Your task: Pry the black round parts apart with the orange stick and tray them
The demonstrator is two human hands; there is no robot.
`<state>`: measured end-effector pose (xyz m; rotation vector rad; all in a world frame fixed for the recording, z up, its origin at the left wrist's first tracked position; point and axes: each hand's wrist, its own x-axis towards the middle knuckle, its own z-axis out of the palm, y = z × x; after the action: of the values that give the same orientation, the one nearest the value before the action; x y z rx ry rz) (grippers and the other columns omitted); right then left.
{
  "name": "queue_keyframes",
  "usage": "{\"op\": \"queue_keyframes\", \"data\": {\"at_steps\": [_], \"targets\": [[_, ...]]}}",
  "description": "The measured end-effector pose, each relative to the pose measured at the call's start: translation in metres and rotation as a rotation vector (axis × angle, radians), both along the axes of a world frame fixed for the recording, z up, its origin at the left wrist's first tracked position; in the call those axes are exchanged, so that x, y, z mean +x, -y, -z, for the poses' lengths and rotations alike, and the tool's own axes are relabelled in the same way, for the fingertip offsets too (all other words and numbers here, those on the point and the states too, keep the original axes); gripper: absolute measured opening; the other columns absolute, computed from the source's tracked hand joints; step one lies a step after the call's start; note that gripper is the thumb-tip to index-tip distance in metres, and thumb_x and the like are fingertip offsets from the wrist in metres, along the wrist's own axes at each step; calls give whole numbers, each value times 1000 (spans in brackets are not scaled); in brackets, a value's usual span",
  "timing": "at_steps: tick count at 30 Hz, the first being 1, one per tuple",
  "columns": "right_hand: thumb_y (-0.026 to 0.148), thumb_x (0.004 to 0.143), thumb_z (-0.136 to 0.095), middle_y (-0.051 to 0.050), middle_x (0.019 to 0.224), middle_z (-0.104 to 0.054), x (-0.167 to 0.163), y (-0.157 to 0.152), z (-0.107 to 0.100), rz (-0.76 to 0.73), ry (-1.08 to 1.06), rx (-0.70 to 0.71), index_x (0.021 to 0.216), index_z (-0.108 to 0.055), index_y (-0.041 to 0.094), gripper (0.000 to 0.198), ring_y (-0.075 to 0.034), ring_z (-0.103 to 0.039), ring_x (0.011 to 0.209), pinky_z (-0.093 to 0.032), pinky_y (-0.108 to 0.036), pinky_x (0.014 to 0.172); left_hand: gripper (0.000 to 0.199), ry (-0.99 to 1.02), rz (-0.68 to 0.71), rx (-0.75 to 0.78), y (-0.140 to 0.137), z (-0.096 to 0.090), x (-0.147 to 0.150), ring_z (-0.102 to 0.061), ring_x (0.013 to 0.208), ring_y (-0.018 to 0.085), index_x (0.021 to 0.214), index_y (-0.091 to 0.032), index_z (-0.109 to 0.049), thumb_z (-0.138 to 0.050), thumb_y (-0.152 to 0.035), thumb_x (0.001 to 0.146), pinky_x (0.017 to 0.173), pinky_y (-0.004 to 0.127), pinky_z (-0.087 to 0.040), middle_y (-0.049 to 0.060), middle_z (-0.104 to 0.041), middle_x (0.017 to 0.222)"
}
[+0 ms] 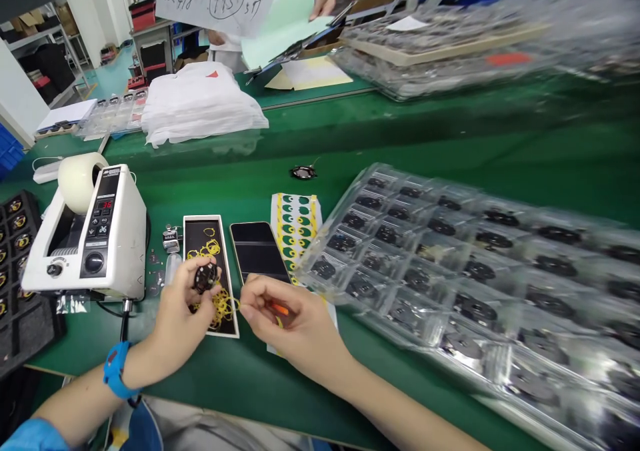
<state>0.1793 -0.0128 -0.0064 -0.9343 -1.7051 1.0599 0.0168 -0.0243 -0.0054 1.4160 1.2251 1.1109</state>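
Head view: over the shallow white-rimmed rectangular box, the left hand grips a round black component; right of the box, the right hand curls around an orange object, its fingertip pinch indistinct. A slack left grip could drop the component among the box's thin yellow rings.

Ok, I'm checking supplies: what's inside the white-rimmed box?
Thin yellow loops lie on the dark bottom of the box. The left fingers and the dark round part they hold cover some of it; anything beneath can't be seen.
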Motion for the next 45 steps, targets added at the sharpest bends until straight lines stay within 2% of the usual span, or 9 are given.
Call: {"op": "queue_keyframes", "data": {"at_steps": [6, 11, 17, 22, 26, 32, 36, 40, 45], "targets": [[10, 81, -43, 2, 68, -61, 1, -5, 16, 4, 422, 100, 77, -52, 21, 14, -12, -56, 56, -39, -22, 52, 32, 212, -113, 55, -10, -17, -8, -64, 114, 21, 112, -19, -49, -58, -12, 82, 97, 33, -55, 12, -62, 126], [3, 75, -47, 5, 61, -57, 0, -4, 25, 73, 487, 228, 77, -50, 22, 19, -13, -52, 49, -33, -23, 49, 32, 269, -122, -6, -13, -17, -8, -67, 109, 22, 109, -18, -48, -63, -17, 80, 96, 36, -55, 13, -67, 117], [18, 90, -56, 3, 64, -63, 12, -7, 9, 224, 608, 323, 80, -58, 20, 10, -12, -59, 54, -41, -22, 54, 40, 271, -167, -30, -15, -14, -10, -68, 107, 25, 109, -17, -50, -72, -24, 76, 96, 37, -55, 14, -69, 115], [12, 86, -52, -5, 92, -70, 86, -40, -20, 550, 840, 197, 94, -67, 19, 19, -19, -67, 77, -47, -27, 66, 41, 264, -182, -32, -15, -18, -12, -70, 103, 23, 107, -16, -51, -74, -29, 76, 94, 34, -56, 13, -70, 112], [18, 88, -53, -17, 89, -69, 178, -84, -32, 826, 1056, -55, 85, -71, 10, 20, -29, -67, 80, -46, -36, 63, 39, 267, -165, 2, -13, -17, -13, -69, 105, 23, 108, -16, -52, -73, -31, 78, 94, 34, -57, 13, -70, 113], [35, 97, -53, -1, 80, -68, 253, -117, -17, 733, 1199, -348, 81, -66, 14, 29, -14, -66, 77, -52, -31, 74, 43, 296, -120, -40, -18, -11, -17, -69, 105, 26, 109, -17, -51, -75, -30, 75, 96, 39, -55, 12, -70, 107], [30, 91, -64, 0, 80, -66, 260, -117, -10, 646, 1184, -356, 82, -64, 14, 18, -13, -63, 73, -53, -32, 73, 46, 328, -126, -72, -20, -9, -16, -70, 102, 26, 107, -17, -52, -77, -28, 70, 96, 41, -54, 11, -70, 104], [26, 90, -62, 1, 67, -58, 251, -113, -20, 629, 1034, -213, 60, -54, 15, 33, -12, -58, 65, -44, -26, 61, 42, 327, -91, -87, -19, -7, -13, -70, 100, 26, 104, -17, -54, -77, -27, 69, 96, 42, -53, 10, -71, 100], [30, 85, -60, 3, 55, -50, 171, -95, -32, 481, 690, -22, 63, -54, 18, 26, -12, -52, 54, -32, -27, 51, 40, 250, 63, -145, -15, -7, -10, -67, 105, 24, 110, -18, -62, -75, -27, 73, 97, 39, -51, 11, -70, 109]]}}
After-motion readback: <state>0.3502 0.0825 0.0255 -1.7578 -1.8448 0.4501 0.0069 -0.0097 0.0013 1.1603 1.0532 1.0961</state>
